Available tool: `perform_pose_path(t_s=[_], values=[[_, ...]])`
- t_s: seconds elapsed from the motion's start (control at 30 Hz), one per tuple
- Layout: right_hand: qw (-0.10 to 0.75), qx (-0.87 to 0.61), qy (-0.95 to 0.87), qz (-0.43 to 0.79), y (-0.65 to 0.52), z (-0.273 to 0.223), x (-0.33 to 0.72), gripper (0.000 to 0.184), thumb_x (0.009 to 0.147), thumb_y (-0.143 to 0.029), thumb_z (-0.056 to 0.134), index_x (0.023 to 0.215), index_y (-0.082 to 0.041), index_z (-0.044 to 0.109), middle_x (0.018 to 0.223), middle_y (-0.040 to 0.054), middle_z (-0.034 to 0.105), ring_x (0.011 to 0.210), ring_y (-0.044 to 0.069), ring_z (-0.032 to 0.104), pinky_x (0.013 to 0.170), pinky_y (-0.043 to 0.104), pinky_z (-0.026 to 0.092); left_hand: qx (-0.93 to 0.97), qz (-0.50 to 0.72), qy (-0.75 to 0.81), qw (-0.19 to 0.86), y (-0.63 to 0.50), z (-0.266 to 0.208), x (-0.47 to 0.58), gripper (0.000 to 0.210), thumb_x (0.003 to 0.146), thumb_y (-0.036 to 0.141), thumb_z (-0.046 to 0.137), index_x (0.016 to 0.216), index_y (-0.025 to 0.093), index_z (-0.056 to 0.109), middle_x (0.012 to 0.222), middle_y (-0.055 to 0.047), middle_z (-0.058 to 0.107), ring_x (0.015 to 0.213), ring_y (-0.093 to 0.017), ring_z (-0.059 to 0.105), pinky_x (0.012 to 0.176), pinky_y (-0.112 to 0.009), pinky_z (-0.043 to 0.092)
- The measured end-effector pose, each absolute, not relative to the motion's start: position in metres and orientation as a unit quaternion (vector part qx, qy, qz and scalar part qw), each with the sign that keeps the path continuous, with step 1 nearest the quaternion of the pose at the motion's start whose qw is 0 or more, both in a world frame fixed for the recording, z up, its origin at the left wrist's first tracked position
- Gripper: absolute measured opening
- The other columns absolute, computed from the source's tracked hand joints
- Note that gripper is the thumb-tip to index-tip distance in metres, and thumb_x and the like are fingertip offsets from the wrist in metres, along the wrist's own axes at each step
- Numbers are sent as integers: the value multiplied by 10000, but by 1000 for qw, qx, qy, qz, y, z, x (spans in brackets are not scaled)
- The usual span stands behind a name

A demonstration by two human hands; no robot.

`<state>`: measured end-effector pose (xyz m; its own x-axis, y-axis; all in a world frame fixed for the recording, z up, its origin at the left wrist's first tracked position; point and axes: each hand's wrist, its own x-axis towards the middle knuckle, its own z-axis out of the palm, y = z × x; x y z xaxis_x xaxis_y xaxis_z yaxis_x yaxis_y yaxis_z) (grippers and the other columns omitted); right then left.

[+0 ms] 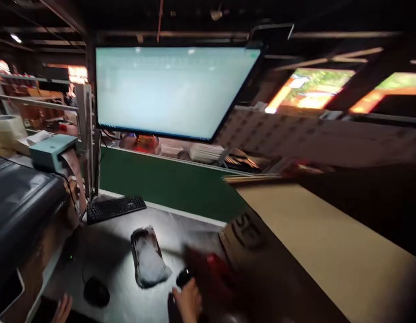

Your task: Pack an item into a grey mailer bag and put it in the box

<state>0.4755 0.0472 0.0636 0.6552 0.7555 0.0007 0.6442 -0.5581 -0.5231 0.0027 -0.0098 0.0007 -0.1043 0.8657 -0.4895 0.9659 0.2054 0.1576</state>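
Observation:
At the bottom left edge, my left hand (62, 308) shows only its fingers, stretched out near the table's front edge. A black computer mouse (96, 291) lies just to its right, apart from it. My right hand (189, 301) is at the bottom middle, its fingers curled around a dark hand-held thing (184, 277); blur hides its exact kind. A package in clear and black plastic wrap (149, 260) lies flat on the metal table to the left of my right hand. Just right of that hand is a blurred red and dark shape (219, 267).
A black keyboard (116, 208) lies at the table's back, under a large lit monitor (174, 92). Cardboard (262, 242) with printed letters and tan sheets (315, 224) fill the right. A label printer (53, 150) stands left, behind a dark machine (24, 202). A green belt (161, 179) runs behind.

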Motion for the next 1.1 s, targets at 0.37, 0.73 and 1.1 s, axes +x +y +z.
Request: perform_pose_path(t_s=[0.37, 0.73, 1.1], values=[[219, -852, -353, 318, 64, 87, 466, 365, 922, -297, 598, 1213, -87, 661, 944, 107, 745, 829, 212, 689, 744, 286, 532, 679, -90, 662, 303, -25, -21, -38, 696, 999, 139, 354, 1672, 40, 208, 1761, -234, 122, 1625, -324, 133, 1314, -432, 260], [29, -736, -623, 264, 68, 207, 422, 262, 863, -261, 710, 1059, -87, 701, 1090, 150, 705, 925, 233, 641, 791, 287, 436, 681, -28, 648, 340, -32, -28, -44, 683, 1021, 212, 361, 1664, 25, 229, 1756, -263, 121, 1623, -362, 141, 1301, -475, 297], [-54, -738, -621, 258, 43, 199, 355, 285, 939, -280, 624, 1170, -114, 629, 1243, 197, 642, 1004, 326, 696, 830, 381, 492, 657, -25, 668, 348, -37, -17, -33, 700, 1003, 199, 357, 1684, 110, 219, 1783, -186, 115, 1647, -307, 124, 1165, -435, 482]])
